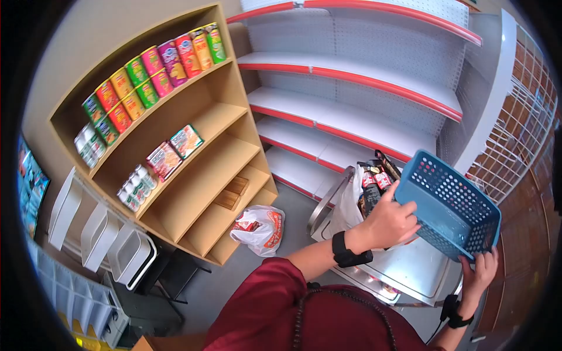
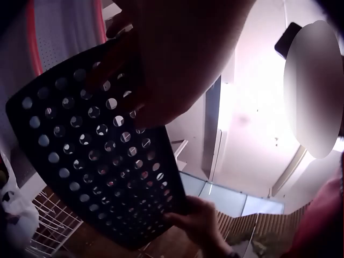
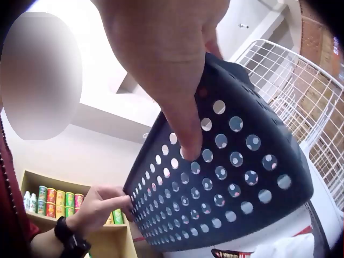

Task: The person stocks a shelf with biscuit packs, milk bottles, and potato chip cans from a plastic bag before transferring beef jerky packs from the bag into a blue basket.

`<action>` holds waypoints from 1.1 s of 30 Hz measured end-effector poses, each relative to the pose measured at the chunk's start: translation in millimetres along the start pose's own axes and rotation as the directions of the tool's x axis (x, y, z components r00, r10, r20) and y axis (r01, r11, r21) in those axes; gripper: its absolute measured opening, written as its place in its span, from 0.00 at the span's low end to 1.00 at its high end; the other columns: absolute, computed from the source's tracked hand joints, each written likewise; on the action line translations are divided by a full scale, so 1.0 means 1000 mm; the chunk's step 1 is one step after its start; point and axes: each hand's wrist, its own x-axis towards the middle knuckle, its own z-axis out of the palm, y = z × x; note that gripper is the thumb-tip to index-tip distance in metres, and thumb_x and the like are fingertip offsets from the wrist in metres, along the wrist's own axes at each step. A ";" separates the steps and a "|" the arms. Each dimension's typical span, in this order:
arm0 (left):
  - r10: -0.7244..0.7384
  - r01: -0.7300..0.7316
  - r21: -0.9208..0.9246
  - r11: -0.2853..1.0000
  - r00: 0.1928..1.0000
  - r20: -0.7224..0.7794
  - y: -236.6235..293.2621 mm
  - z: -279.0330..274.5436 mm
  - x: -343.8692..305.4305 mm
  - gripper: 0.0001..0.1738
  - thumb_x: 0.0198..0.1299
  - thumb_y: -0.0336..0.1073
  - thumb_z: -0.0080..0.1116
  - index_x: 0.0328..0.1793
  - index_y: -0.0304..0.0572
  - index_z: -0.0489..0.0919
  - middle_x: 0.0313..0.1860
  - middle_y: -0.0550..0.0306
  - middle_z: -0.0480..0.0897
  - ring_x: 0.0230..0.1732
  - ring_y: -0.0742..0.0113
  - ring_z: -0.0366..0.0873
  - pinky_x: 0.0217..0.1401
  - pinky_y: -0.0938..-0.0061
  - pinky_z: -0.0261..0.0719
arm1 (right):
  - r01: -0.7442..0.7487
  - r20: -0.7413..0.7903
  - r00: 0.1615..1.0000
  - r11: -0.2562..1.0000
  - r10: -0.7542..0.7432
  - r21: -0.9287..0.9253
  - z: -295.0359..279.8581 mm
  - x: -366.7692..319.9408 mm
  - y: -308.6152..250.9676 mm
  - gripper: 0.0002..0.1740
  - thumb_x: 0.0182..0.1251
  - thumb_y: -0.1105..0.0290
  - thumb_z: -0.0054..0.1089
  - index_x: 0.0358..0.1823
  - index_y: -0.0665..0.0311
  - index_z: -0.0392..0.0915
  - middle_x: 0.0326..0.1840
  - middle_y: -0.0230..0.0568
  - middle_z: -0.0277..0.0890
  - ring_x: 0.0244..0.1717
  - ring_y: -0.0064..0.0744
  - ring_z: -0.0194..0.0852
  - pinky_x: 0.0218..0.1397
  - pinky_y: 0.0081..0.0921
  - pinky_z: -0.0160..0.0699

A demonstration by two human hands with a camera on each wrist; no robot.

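A blue perforated plastic basket (image 1: 451,205) is held up tilted on its side, its inside facing the head camera with nothing in it. The left hand (image 1: 389,219) grips its left edge, and the right hand (image 1: 481,269) pinches its lower right corner. In the left wrist view the left hand (image 2: 161,70) lies over the dark holed basket (image 2: 102,145), with the right hand (image 2: 199,220) at its far end. From the right wrist, the right hand (image 3: 172,70) has its thumb on the basket's (image 3: 215,177) side; the left hand (image 3: 99,207) holds the other end.
Beneath the hands stands a metal cart (image 1: 410,272) bearing a white bag (image 1: 350,205) of dark packets. White shelves (image 1: 351,76) with red edges stand ahead. A wooden shelf (image 1: 199,131) at left holds canisters, bottles and boxes. Another bag (image 1: 266,231) lies on the floor; a wire rack (image 1: 518,128) stands right.
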 end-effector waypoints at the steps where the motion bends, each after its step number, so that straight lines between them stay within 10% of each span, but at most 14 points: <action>1: 0.004 -0.004 -0.023 1.000 1.000 0.007 -0.005 0.002 0.001 0.08 0.47 0.40 0.63 0.26 0.48 0.77 0.37 0.58 0.74 0.27 0.64 0.75 0.62 0.48 0.60 | -0.029 0.077 0.997 0.993 0.020 0.113 0.009 -0.009 0.004 0.17 0.43 0.67 0.71 0.30 0.65 0.74 0.29 0.41 0.69 0.37 0.44 0.71 0.60 0.49 0.67; 5: 0.000 0.007 -0.158 0.987 0.999 0.045 -0.028 -0.010 -0.006 0.20 0.48 0.40 0.63 0.49 0.51 0.79 0.60 0.49 0.69 0.57 0.57 0.71 0.60 0.42 0.57 | -0.129 -0.037 0.991 0.992 0.129 0.018 0.014 0.000 -0.027 0.17 0.39 0.68 0.73 0.26 0.66 0.72 0.27 0.45 0.69 0.35 0.48 0.69 0.47 0.40 0.70; 9: -0.195 0.210 -0.115 0.971 0.972 0.133 -0.069 -0.010 -0.047 0.17 0.46 0.37 0.64 0.45 0.47 0.80 0.55 0.51 0.74 0.53 0.56 0.72 0.55 0.57 0.66 | -0.383 -0.007 0.923 0.921 0.385 0.068 0.040 -0.015 -0.040 0.21 0.48 0.69 0.71 0.19 0.67 0.62 0.19 0.47 0.60 0.21 0.48 0.62 0.24 0.34 0.60; 19: -0.499 0.511 0.012 0.859 0.833 0.241 -0.104 -0.022 -0.131 0.09 0.50 0.33 0.62 0.38 0.39 0.80 0.40 0.54 0.80 0.44 0.54 0.76 0.50 0.63 0.72 | -0.517 0.324 0.749 0.815 0.578 -0.260 0.156 -0.132 -0.015 0.10 0.55 0.65 0.60 0.26 0.62 0.70 0.24 0.44 0.73 0.25 0.47 0.75 0.26 0.40 0.72; 27: -0.553 0.593 -0.223 0.774 0.804 0.218 -0.093 0.046 -0.085 0.09 0.53 0.30 0.60 0.40 0.36 0.79 0.40 0.49 0.79 0.42 0.52 0.77 0.45 0.68 0.75 | -0.503 0.855 0.292 0.829 0.428 -0.243 0.208 -0.168 -0.024 0.18 0.60 0.55 0.56 0.35 0.65 0.77 0.34 0.53 0.79 0.34 0.51 0.80 0.36 0.43 0.79; 29: -0.672 0.763 -0.292 0.577 0.647 0.361 -0.094 0.068 -0.076 0.15 0.53 0.34 0.60 0.45 0.34 0.78 0.45 0.46 0.77 0.47 0.51 0.76 0.50 0.66 0.74 | -0.507 0.906 0.224 0.837 0.360 -0.207 0.193 -0.134 -0.020 0.22 0.57 0.50 0.58 0.37 0.65 0.77 0.34 0.52 0.79 0.35 0.50 0.80 0.37 0.42 0.78; 31: -0.699 0.791 -0.200 0.578 0.606 0.379 -0.100 0.089 -0.081 0.19 0.52 0.37 0.61 0.48 0.33 0.76 0.49 0.43 0.75 0.50 0.49 0.74 0.53 0.65 0.72 | -0.514 0.861 0.318 0.835 0.396 -0.194 0.190 -0.100 -0.009 0.26 0.55 0.46 0.60 0.38 0.65 0.78 0.34 0.51 0.79 0.36 0.49 0.80 0.38 0.41 0.78; 33: -0.725 0.810 -0.106 0.577 0.567 0.391 -0.106 0.105 -0.086 0.24 0.52 0.40 0.61 0.52 0.32 0.74 0.53 0.40 0.72 0.53 0.46 0.73 0.57 0.64 0.70 | -0.567 0.701 0.618 0.820 0.356 0.083 0.205 -0.066 0.001 0.19 0.56 0.54 0.61 0.39 0.63 0.78 0.36 0.47 0.78 0.37 0.47 0.78 0.39 0.38 0.76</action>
